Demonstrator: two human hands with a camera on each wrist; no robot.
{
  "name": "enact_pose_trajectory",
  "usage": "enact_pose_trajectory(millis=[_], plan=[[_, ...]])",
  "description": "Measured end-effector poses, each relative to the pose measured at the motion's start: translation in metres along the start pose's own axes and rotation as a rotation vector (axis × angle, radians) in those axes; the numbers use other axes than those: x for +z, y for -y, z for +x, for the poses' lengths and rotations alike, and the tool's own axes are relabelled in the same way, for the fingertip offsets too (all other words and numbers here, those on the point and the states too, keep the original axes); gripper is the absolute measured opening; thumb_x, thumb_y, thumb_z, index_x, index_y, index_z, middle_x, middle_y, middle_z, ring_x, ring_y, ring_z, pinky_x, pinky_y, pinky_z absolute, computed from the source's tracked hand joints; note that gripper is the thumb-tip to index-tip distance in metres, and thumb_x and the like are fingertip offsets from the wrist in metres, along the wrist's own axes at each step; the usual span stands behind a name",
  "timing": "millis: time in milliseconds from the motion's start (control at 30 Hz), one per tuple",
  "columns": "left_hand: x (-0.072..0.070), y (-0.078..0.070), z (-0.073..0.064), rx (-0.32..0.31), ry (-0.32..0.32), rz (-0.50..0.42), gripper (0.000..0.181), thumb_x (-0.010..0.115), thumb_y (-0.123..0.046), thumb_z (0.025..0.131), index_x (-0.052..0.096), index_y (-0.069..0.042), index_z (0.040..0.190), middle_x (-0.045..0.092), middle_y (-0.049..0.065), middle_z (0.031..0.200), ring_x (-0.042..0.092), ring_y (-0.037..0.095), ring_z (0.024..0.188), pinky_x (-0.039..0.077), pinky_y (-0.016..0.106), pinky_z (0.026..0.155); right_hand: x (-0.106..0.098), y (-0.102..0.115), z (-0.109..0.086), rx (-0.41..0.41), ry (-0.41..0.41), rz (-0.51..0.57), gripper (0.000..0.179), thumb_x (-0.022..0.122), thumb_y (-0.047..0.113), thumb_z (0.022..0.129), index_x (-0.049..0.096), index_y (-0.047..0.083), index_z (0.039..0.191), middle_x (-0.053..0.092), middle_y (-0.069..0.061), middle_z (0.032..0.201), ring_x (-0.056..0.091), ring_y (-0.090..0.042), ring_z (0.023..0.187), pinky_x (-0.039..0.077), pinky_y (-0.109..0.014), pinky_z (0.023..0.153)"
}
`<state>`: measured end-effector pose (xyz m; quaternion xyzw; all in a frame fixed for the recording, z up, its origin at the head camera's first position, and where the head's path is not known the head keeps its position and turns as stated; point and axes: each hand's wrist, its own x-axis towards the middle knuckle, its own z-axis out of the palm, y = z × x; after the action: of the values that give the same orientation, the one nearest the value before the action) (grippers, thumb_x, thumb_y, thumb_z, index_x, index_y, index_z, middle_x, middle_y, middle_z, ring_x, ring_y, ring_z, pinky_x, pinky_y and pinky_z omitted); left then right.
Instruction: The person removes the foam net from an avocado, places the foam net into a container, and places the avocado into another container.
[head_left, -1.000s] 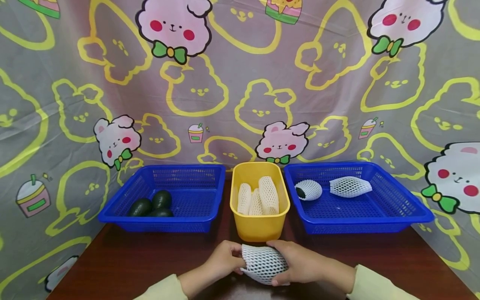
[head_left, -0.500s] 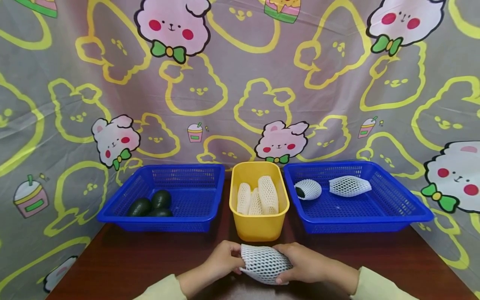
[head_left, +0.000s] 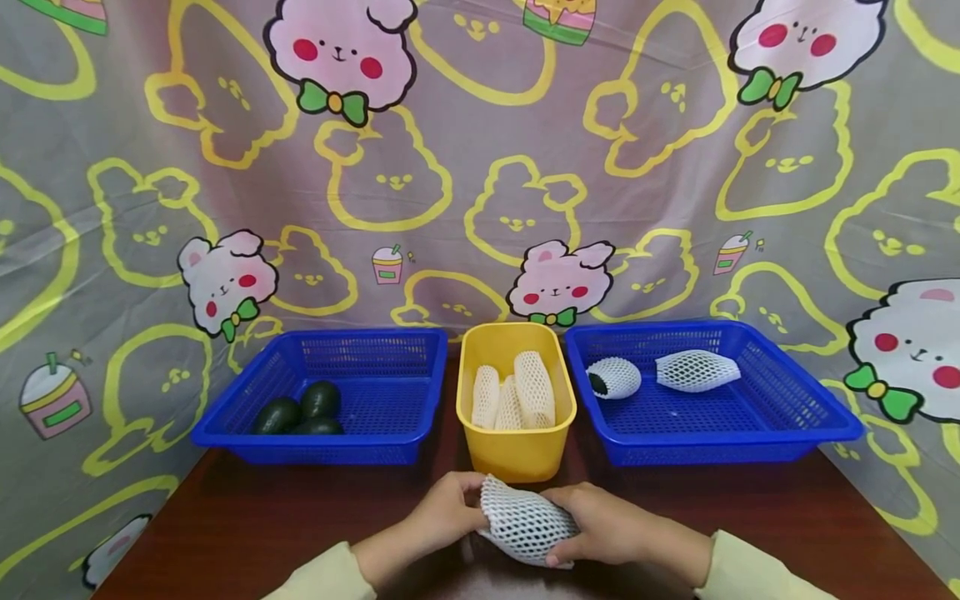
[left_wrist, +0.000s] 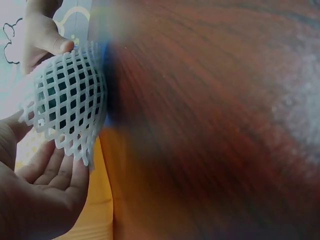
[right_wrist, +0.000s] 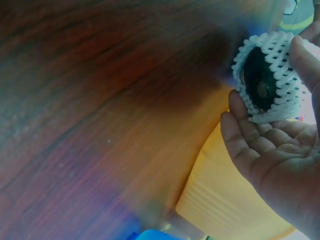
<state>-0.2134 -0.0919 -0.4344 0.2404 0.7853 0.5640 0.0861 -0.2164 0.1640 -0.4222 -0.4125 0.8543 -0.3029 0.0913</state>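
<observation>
A white foam net sleeve (head_left: 523, 518) with a dark green avocado (right_wrist: 260, 80) inside it is held between both hands above the near part of the table. My left hand (head_left: 444, 515) pinches the sleeve's left end, thumb on one side and fingers on the other; in the left wrist view that end of the net (left_wrist: 70, 100) extends past the fruit. My right hand (head_left: 611, 527) grips the right end, thumb below in the head view. From the right wrist view, the avocado's stem end shows through the sleeve's opening there.
Behind the hands stands a yellow bin (head_left: 517, 454) with several empty foam nets (head_left: 534, 390). A blue basket (head_left: 315, 450) at left holds dark green avocados (head_left: 321, 400). The blue basket (head_left: 735, 450) at right holds two netted avocados (head_left: 697, 371). A patterned cloth (head_left: 420, 183) hangs behind.
The left hand has lifted the sleeve's left end slightly, so the netted avocado now tilts more. The right hand still grips its end. The head view has shifted a little.
</observation>
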Motion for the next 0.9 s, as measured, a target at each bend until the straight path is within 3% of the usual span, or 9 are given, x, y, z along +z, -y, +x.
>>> enact_pose_trajectory(millis=[267, 467, 700, 900], plan=[[0.004, 0.005, -0.001, -0.037, 0.075, -0.103, 0.036, 0.069, 0.012, 0.07, 0.066, 0.005, 0.105, 0.07, 0.007, 0.095, 0.063, 0.008, 0.082, 0.051, 0.021, 0.074, 0.001, 0.001, 0.001, 0.002, -0.008, 0.007, 0.056, 0.081, 0.04, 0.076, 0.063, 0.008, 0.119, 0.063, 0.013, 0.102, 0.057, 0.0, 0.089, 0.049, -0.024, 0.079], [0.009, 0.007, -0.001, -0.044, 0.094, -0.107, 0.046, 0.069, 0.014, 0.064, 0.066, 0.002, 0.108, 0.07, 0.003, 0.098, 0.062, 0.008, 0.085, 0.049, 0.021, 0.077, 0.0, 0.002, 0.001, 0.005, -0.014, 0.006, 0.057, 0.081, 0.041, 0.077, 0.064, 0.008, 0.119, 0.063, 0.013, 0.103, 0.057, 0.0, 0.09, 0.049, -0.024, 0.079], [0.011, 0.009, 0.002, -0.052, 0.096, -0.062, 0.058, 0.061, 0.019, 0.054, 0.067, -0.001, 0.107, 0.066, -0.002, 0.091, 0.057, 0.007, 0.077, 0.047, 0.021, 0.064, -0.001, 0.004, 0.002, -0.005, -0.023, 0.013, 0.058, 0.08, 0.042, 0.077, 0.064, 0.007, 0.12, 0.064, 0.012, 0.104, 0.058, 0.0, 0.091, 0.049, -0.024, 0.08], [0.01, 0.009, 0.0, -0.056, 0.101, -0.036, 0.048, 0.061, 0.019, 0.054, 0.068, -0.002, 0.096, 0.062, -0.004, 0.079, 0.056, 0.006, 0.066, 0.043, 0.02, 0.05, 0.002, 0.003, 0.003, -0.032, -0.039, -0.007, 0.055, 0.081, 0.039, 0.077, 0.064, 0.008, 0.119, 0.063, 0.013, 0.103, 0.057, 0.0, 0.09, 0.049, -0.024, 0.079]])
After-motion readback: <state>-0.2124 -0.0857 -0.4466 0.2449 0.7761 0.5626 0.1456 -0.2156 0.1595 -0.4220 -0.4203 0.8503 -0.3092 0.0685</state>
